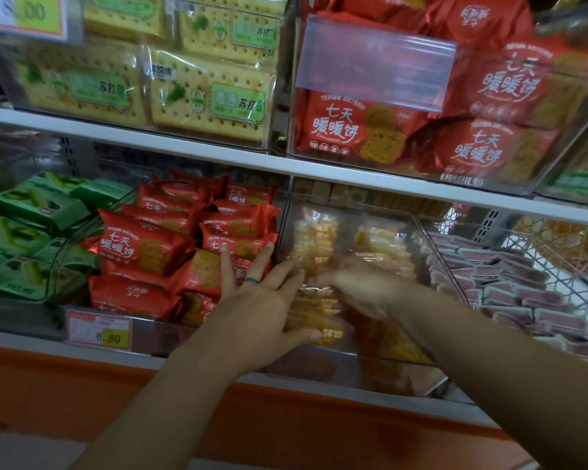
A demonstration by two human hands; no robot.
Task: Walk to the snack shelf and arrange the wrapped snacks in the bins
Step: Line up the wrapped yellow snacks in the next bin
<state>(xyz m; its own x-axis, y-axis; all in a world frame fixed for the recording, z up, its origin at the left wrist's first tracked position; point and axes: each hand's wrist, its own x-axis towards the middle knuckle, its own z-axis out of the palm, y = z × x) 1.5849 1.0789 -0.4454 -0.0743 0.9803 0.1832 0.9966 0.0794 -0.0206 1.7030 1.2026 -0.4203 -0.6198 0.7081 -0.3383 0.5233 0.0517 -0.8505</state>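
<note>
While the yellow snacks [316,234] lie in the clear bin [336,368], the left hand [262,310] spreads straight fingers across its left wall, holding nothing; the right hand [360,286] (blurred) hovers inside it, grip unclear.

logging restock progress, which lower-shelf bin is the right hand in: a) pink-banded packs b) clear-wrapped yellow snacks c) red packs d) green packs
b: the right hand lies over the yellow snacks in the clear bin, between the red packs and the pink-banded packs.
</note>
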